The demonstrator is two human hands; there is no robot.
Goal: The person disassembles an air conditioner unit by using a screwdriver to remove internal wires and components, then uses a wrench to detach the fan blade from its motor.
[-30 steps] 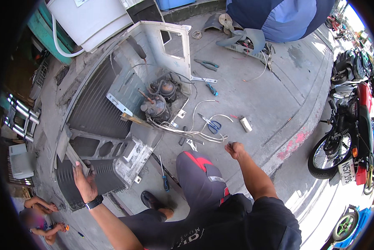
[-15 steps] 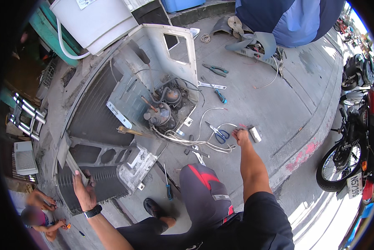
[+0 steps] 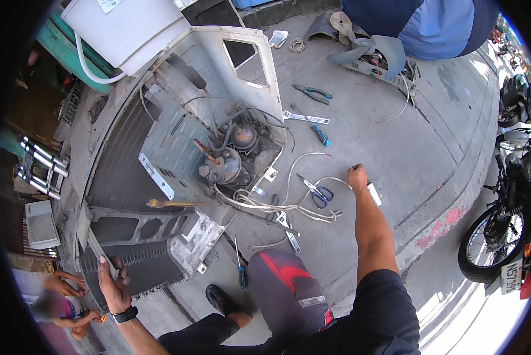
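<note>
My left hand [image 3: 115, 288], with a dark watch on its wrist, grips the edge of a grey metal frame [image 3: 92, 239] on an opened air-conditioner unit. My right hand [image 3: 357, 177] is closed around the end of a white cable [image 3: 334, 180]; the cable's tip is hidden in my fingers. A small white block [image 3: 374, 194] lies beside that wrist, partly covered by my forearm. The cable runs back in loose loops to the unit's compressor [image 3: 223, 168]. Blue-handled scissors [image 3: 320, 196] lie between the cable loops and my right hand.
Pliers [image 3: 314, 93], an adjustable wrench [image 3: 306, 117] and screwdrivers [image 3: 320, 135] [image 3: 242, 275] lie on the concrete. Another wrench [image 3: 288, 232] is near my knee. Grey plastic parts [image 3: 378, 56] stand at the back. Motorcycles [image 3: 496, 228] are parked right; a person [image 3: 64, 305] sits lower left.
The view has shifted slightly. My right hand has turned and closed more, and the red wire ends seen beside it are now hidden. My left hand keeps its grip on the frame.
</note>
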